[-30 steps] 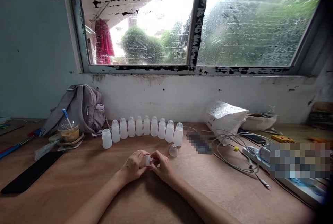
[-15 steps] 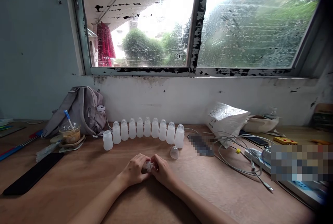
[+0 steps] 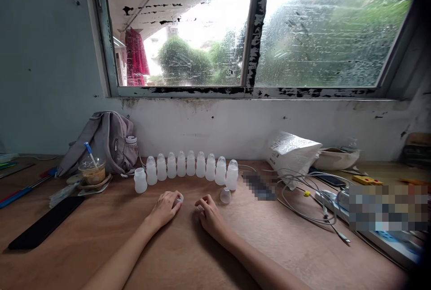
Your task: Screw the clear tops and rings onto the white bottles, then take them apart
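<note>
My left hand point(image 3: 165, 208) is closed on a small clear ring-like piece point(image 3: 179, 198) just above or on the wooden table. To its right, my right hand point(image 3: 209, 214) has its fingers curled, and whether anything is between them is hidden. Beyond the hands, several white bottles with clear caps point(image 3: 191, 164) stand upright in an arc. At the arc's left end is a bottle without a cap point(image 3: 140, 181). A loose translucent cap point(image 3: 225, 195) rests in front of the arc's right end.
A backpack point(image 3: 109, 144), a drink cup point(image 3: 92, 172) and a black strip point(image 3: 47, 222) are on the left. On the right lie a white bag point(image 3: 292, 153), tangled cables point(image 3: 303, 216) and a power strip point(image 3: 390, 238).
My hands have come apart. The left moved left and slightly forward with the small clear piece, and the right moved slightly to the right.
</note>
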The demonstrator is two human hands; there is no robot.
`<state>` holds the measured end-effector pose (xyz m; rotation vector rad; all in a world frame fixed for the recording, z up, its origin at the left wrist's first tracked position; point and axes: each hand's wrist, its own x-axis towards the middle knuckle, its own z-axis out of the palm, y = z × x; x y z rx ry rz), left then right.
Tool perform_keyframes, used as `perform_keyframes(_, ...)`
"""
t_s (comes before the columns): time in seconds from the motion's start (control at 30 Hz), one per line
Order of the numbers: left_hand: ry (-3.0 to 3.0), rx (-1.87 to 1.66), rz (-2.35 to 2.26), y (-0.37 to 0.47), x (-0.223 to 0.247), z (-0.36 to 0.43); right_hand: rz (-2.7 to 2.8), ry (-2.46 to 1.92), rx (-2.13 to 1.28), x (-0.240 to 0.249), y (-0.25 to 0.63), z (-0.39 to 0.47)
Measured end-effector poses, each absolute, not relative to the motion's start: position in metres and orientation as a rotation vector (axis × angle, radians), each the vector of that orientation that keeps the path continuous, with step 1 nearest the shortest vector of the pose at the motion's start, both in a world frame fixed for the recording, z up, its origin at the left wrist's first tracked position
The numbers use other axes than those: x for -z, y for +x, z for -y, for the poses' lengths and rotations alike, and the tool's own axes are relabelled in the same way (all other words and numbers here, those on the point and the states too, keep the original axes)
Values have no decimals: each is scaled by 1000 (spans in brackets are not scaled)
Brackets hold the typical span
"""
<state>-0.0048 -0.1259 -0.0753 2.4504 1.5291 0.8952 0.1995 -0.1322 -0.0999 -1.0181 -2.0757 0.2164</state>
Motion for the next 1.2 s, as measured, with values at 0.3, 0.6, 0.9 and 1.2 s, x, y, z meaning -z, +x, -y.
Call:
perform_keyframes(0.3, 2423, -807, -1840, -22, 82, 113, 2116, -1036, -194, 102, 199, 130)
perform_keyframes(0.6, 2352, -745, -2086, -35, 82, 106, 2123, -1034, -179, 102, 200, 130)
perform_keyframes(0.9, 2314, -738, -2169, -41, 82, 100, 2106, -1159, -174, 96, 192, 96)
perform_keyframes(1.2, 2379, -779, -2208, -43, 87, 98, 2021, -1318, -135, 101, 171, 53)
